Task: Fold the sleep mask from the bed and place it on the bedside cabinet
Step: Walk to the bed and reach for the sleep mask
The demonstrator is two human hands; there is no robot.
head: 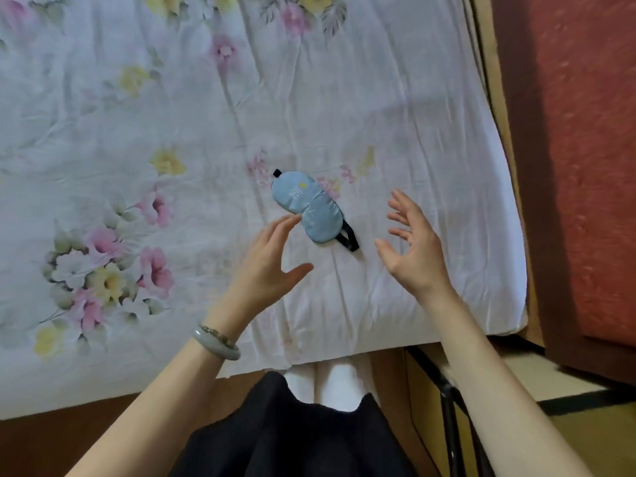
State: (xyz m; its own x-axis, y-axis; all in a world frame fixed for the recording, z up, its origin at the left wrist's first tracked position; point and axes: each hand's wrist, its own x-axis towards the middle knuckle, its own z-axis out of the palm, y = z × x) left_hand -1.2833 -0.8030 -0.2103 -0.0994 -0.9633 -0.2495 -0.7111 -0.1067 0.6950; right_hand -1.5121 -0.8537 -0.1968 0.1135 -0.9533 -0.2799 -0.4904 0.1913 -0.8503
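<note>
Folding hasn't begun: I see the blue sleep mask (pixel 307 207) lying flat and unfolded on the floral bed sheet (pixel 395 115). My left hand (pixel 266 266) and right hand (pixel 414 247) flank it, each grip spread and empty. Folding and the cabinet placement both remain.

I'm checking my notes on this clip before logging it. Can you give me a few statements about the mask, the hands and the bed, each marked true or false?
1. The sleep mask lies unfolded on the floral sheet. True.
2. The right hand grips the mask. False: it is open, apart from it.
3. The bracelets are on the left wrist. True.
4. The mask is pink. False: light blue, with a black strap.
</note>
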